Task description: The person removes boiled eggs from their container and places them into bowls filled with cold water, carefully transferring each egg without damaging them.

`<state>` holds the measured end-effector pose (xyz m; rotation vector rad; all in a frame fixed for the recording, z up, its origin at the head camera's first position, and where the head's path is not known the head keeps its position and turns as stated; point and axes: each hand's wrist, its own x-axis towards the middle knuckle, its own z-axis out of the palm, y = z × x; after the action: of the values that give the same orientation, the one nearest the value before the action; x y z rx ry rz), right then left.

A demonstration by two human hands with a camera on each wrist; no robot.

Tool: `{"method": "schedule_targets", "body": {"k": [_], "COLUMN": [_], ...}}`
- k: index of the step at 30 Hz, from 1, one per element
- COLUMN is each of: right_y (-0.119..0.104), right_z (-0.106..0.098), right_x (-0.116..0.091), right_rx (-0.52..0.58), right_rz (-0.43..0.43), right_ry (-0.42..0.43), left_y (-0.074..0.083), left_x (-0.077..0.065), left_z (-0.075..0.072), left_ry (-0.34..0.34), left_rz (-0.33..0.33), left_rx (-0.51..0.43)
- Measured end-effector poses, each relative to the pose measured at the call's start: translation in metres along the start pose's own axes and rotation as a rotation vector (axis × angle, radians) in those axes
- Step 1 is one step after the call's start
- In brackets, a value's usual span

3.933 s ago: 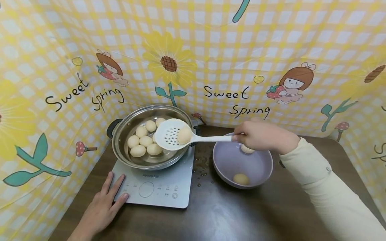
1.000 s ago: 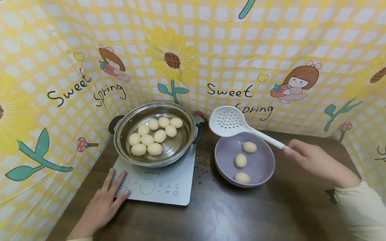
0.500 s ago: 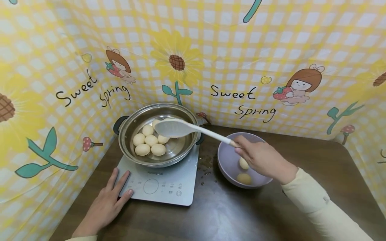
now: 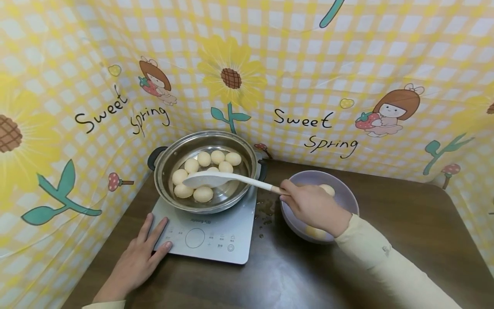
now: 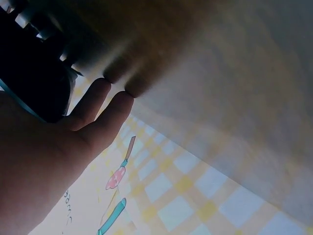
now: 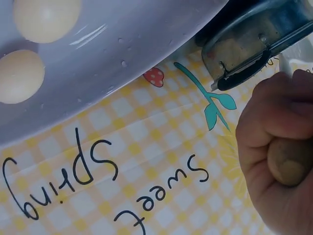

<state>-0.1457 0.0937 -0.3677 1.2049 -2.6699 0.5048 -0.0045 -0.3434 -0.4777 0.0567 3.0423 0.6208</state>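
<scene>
My right hand (image 4: 314, 208) grips the wooden-tipped handle end of a white slotted spoon (image 4: 221, 176), reaching across the purple bowl (image 4: 347, 199). The spoon's head is tilted on its side inside the steel pot (image 4: 200, 210), over several pale eggs (image 4: 203, 194), and partly hides some of them. Eggs also lie in the bowl, one (image 4: 327, 189) behind my hand and another (image 4: 315, 233) in front; the right wrist view shows two eggs (image 6: 46, 17) there. My left hand (image 4: 135, 264) rests with straight fingers at the left edge of the induction cooktop (image 4: 194, 238).
The pot stands on the cooktop, its black side handles (image 4: 156, 158) sticking out left and right. Water drops (image 4: 266, 210) dot the dark wooden table (image 4: 278, 274) between cooktop and bowl. A yellow checked cloth (image 4: 301, 77) hangs close behind everything.
An egg on the spoon at first was in the bowl a second ago, with the spoon emptied above it. Since then my right hand has swung the spoon left into the pot. The left hand stays put.
</scene>
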Motion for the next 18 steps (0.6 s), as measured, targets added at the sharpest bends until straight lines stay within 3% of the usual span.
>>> {"method": "schedule_targets", "body": {"k": [10,18], "right_y": [-0.005,-0.012], "right_z": [-0.011,-0.03], "right_x": [0.004,0.014], "right_rx": [0.025,-0.006], "right_rz": [-0.009,0.047], "right_ry": [-0.049,-0.164], "left_y": [0.001,0.002], "left_x": [0.002,0.001], "left_z": [-0.003,-0.002], "left_ry": [-0.024,-0.034], "left_rz": [-0.015,-0.023], "left_rx": [0.005,0.007]}}
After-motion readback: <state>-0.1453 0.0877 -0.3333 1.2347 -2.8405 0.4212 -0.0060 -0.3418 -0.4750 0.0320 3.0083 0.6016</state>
